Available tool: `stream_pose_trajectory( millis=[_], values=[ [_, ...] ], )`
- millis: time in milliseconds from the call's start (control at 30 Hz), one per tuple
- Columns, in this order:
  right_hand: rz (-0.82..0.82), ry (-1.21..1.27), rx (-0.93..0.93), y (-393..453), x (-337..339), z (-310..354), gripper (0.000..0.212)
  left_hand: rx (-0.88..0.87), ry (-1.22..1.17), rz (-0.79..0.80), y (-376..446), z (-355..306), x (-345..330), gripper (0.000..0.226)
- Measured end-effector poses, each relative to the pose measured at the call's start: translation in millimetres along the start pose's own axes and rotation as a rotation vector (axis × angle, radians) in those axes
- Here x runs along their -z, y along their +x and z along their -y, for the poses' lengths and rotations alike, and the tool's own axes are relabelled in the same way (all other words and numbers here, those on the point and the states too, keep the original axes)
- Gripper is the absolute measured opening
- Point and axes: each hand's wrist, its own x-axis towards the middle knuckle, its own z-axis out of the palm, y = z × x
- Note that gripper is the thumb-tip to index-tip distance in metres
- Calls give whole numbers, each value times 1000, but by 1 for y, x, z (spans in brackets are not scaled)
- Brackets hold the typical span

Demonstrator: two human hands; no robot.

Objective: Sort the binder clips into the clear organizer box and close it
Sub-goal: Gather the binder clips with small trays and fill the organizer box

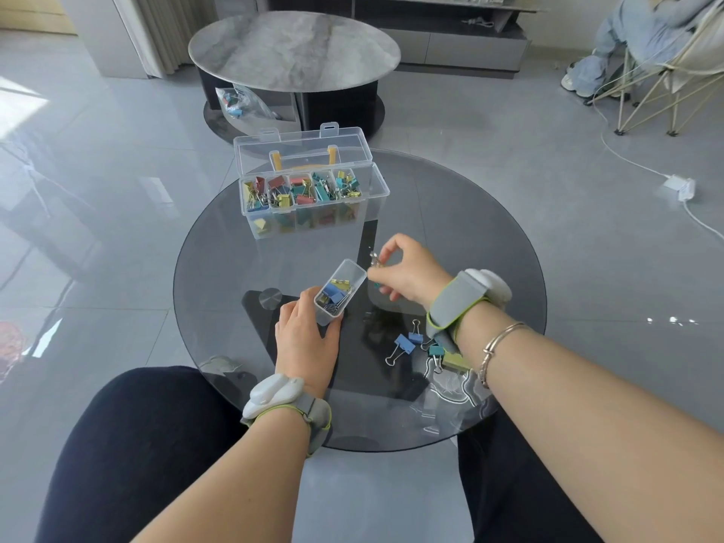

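Observation:
A clear organizer box (313, 223) stands open at the far side of the round glass table (489, 244), its lid (301, 148) tilted up behind. Several of its compartments hold mixed coloured binder clips. My left hand (307, 340) grips a small clear removable bin (340, 291) tilted above the table, with blue and yellow clips inside. Just right of the bin's mouth, my right hand (407, 272) pinches a binder clip (375, 260) by its silver handles. Loose blue, teal and yellow clips (421, 346) lie on the glass under my right wrist.
A grey marble-topped round table (294, 49) stands beyond, with a plastic bag of clips (243, 101) on its lower shelf. A person sits in a folding chair (666, 84) at the far right. A white cable and power adapter (679, 186) lie on the floor.

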Motion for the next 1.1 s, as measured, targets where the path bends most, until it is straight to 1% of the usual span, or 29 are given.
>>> stream_pose_trajectory(
  millis=[67, 133, 167, 233, 300, 333, 367, 433, 467, 533, 667, 767, 833, 967, 1100],
  values=[
    [61, 32, 56, -5, -5, 16, 20, -1, 6, 3, 0, -1, 0, 36],
    [109, 9, 64, -9, -12, 23, 18, -3, 7, -1, 0, -1, 1, 36],
    [105, -14, 56, -10, -15, 24, 16, -5, 4, -4, 0, -1, 1, 36],
    [33, -63, 41, -9, -16, 21, 8, -11, -2, -7, 0, 0, 1, 34],
    [-66, -220, 83, -5, -7, 11, 9, -7, -11, -6, 0, -1, 2, 34],
    [-80, -340, 110, -5, -1, 5, 18, -3, -16, -7, 0, -1, 1, 34],
    [-58, -470, 131, -5, 4, -3, 35, -1, -16, -10, 1, 0, 2, 33],
    [37, -786, 139, -9, 14, -25, 73, -22, -9, -8, 0, 0, 1, 32],
    [73, -928, 139, -12, 18, -35, 85, -39, 8, 1, -1, 0, 1, 31],
    [89, -1063, 153, -19, 20, -53, 97, -87, 61, 13, -3, -2, 2, 29],
    [91, -1138, 172, -35, 16, -70, 105, -164, 146, 54, -5, 0, 2, 38],
    [89, -1135, 157, -55, 12, -73, 97, -179, 162, 73, -12, -3, 3, 47],
    [58, -1098, 128, -65, 7, -74, 85, -158, 148, 70, -20, -6, 3, 49],
    [6, -1013, 73, -68, -1, -70, 55, -100, 114, 43, -34, -11, 1, 47],
    [27, -912, 37, -60, -1, -65, 38, -70, 86, 18, -43, -14, -2, 48]
  ],
)
